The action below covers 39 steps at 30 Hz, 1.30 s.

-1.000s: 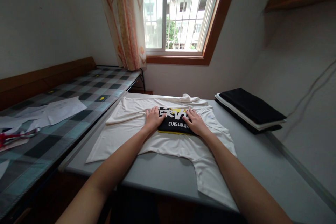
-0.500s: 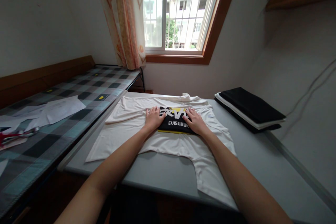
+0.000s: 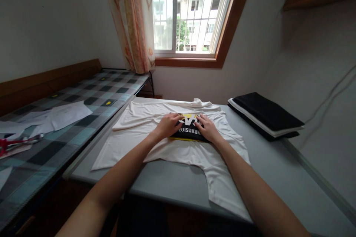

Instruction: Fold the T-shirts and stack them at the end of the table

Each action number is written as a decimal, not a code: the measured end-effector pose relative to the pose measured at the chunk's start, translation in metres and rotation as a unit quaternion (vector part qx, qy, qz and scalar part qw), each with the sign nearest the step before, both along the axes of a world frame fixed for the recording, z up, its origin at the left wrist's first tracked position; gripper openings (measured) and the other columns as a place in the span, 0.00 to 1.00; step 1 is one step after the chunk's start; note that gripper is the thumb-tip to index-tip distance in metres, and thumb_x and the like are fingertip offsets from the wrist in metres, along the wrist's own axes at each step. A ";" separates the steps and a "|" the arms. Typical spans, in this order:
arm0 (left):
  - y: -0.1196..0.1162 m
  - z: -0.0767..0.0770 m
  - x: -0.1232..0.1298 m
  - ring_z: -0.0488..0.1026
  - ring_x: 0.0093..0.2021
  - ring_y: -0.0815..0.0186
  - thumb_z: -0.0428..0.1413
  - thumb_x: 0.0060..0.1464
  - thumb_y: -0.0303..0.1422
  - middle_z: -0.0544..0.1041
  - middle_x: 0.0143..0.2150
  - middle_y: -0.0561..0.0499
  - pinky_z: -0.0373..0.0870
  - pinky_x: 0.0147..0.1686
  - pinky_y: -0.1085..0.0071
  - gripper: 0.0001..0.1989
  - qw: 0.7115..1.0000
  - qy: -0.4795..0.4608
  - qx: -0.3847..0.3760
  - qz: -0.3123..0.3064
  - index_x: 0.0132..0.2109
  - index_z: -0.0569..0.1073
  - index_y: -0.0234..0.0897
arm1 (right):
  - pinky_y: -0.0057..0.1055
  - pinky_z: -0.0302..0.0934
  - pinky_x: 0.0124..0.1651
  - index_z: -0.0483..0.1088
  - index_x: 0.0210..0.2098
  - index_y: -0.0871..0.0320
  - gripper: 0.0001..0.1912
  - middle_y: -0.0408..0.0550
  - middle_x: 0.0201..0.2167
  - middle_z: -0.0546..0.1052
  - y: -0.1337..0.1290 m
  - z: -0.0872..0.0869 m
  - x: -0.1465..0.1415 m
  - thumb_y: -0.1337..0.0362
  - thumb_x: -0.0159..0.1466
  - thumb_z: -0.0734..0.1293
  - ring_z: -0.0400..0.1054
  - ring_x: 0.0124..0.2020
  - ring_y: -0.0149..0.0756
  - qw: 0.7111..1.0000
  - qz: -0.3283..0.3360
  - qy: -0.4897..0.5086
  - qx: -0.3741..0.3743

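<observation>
A white T-shirt [image 3: 178, 152] lies spread on the grey table, wrinkled in places, one sleeve reaching toward the front edge. Its black printed panel [image 3: 189, 136], with white letters and yellow parts, is in the middle. My left hand [image 3: 169, 125] rests on the left part of the panel, palm down, fingers stretched toward the right. On the panel's right part lies my right hand [image 3: 206, 127], fingers spread and pointing away from me. Neither hand grips anything; some of the lettering is hidden under them.
Folded black and white cloths [image 3: 267, 114] are stacked at the table's [image 3: 278, 177] right side. To the left stands a bed with a checked cover [image 3: 69, 148], bearing white papers [image 3: 66, 114] and a red and silver object [image 3: 19, 143]. A curtained window [image 3: 194, 14] is ahead.
My left hand has shifted a little to the right over the printed panel, now covering more of the letters. The right hand and the shirt have hardly moved.
</observation>
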State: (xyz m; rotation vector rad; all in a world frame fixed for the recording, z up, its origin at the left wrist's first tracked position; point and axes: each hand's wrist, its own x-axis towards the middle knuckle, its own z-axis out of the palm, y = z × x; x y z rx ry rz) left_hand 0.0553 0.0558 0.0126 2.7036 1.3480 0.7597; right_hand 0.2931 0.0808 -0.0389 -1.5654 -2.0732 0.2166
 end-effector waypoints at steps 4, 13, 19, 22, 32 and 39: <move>-0.021 0.007 0.006 0.73 0.45 0.61 0.56 0.57 0.34 0.76 0.44 0.48 0.69 0.47 0.66 0.13 0.993 0.069 -0.021 -0.096 0.49 0.76 0.40 | 0.47 0.55 0.62 0.75 0.48 0.58 0.22 0.58 0.55 0.73 0.004 0.000 0.004 0.54 0.66 0.57 0.63 0.59 0.47 0.996 0.003 0.069 0.059; -0.029 -0.005 0.012 0.70 0.46 0.59 0.61 0.52 0.37 0.74 0.48 0.47 0.67 0.48 0.64 0.18 0.992 0.096 0.002 -0.083 0.50 0.76 0.40 | 0.44 0.58 0.59 0.77 0.39 0.57 0.17 0.56 0.45 0.74 0.001 0.003 0.003 0.56 0.64 0.60 0.67 0.51 0.46 0.988 0.000 0.111 0.109; -0.033 -0.014 0.021 0.70 0.46 0.59 0.59 0.56 0.35 0.74 0.47 0.46 0.66 0.47 0.63 0.16 0.990 0.112 0.030 -0.077 0.52 0.74 0.41 | 0.44 0.57 0.59 0.77 0.38 0.57 0.16 0.55 0.44 0.74 0.003 0.001 0.005 0.56 0.64 0.60 0.67 0.51 0.45 0.989 0.007 0.112 0.099; -0.034 -0.018 0.023 0.69 0.45 0.60 0.57 0.58 0.34 0.74 0.47 0.47 0.66 0.45 0.64 0.14 0.989 0.114 0.047 -0.080 0.52 0.74 0.41 | 0.44 0.57 0.59 0.77 0.37 0.56 0.15 0.54 0.43 0.74 0.004 0.000 0.005 0.57 0.63 0.60 0.66 0.51 0.45 0.990 0.017 0.107 0.096; -0.030 -0.024 0.024 0.68 0.39 0.63 0.53 0.62 0.32 0.73 0.38 0.49 0.64 0.39 0.67 0.09 0.986 0.106 0.067 -0.108 0.43 0.77 0.41 | 0.46 0.58 0.56 0.75 0.35 0.55 0.11 0.53 0.40 0.73 0.009 -0.009 0.008 0.60 0.61 0.62 0.66 0.48 0.46 0.987 0.030 0.111 0.109; -0.036 -0.020 0.024 0.68 0.41 0.62 0.55 0.60 0.31 0.73 0.40 0.48 0.65 0.43 0.65 0.09 0.993 0.064 0.034 -0.093 0.46 0.77 0.41 | 0.45 0.58 0.56 0.74 0.36 0.55 0.10 0.54 0.41 0.72 0.010 -0.010 0.009 0.60 0.61 0.62 0.65 0.49 0.46 0.989 0.027 0.098 0.104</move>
